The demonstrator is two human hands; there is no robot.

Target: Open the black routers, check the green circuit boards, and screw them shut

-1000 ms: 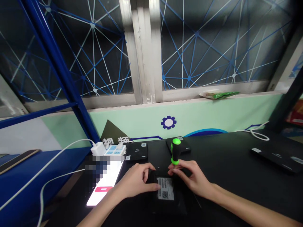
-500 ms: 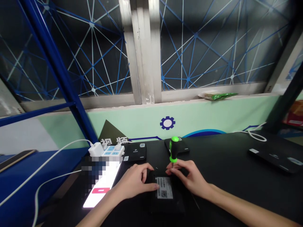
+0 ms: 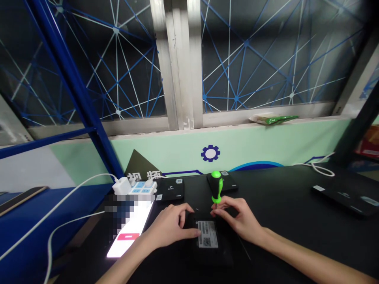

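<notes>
A black, flat-cased device with a white printed label (image 3: 208, 234) lies in front of me, its outline dark against the black table. My left hand (image 3: 174, 225) grips its left side, the thumb resting at the label's edge and the fingers curled over the far corner. At the device's far right corner a screwdriver (image 3: 216, 187) with a black and bright green handle stands upright. The fingertips of my right hand (image 3: 235, 215) pinch its shaft just below the handle. The screwdriver's tip is hidden behind those fingers.
Two more black devices (image 3: 170, 190) (image 3: 227, 182) lie at the back, and another (image 3: 345, 200) at the right. A lit phone (image 3: 130, 232) and a white power strip (image 3: 143, 187) with cables are on the left. A thin dark rod (image 3: 245, 249) lies beside the labelled device.
The screwdriver's handle has turned, its green stripe now facing right. Both hands keep their hold, and the whole view has shifted slightly.
</notes>
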